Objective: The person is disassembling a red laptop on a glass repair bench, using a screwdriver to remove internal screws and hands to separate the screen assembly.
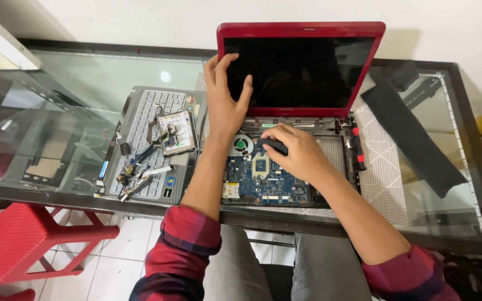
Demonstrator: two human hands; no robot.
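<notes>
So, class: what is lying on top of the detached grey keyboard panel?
On the keyboard panel lie a silver hard drive, loose cables and small parts. The keys beneath them are covered, and the small parts are too tiny to identify.

Both forearms reach up from six o'clock, bare from the rolled red-and-dark plaid cuffs to the wrists. The left hand (225, 100) stretches toward twelve o'clock, palm flat and fingers spread, the thumb splayed out toward two o'clock. The right hand (298, 151) angles in from five o'clock toward ten o'clock, palm down, knuckles arched and fingers curled together, lying lower than the left hand and just beside its wrist.
</notes>
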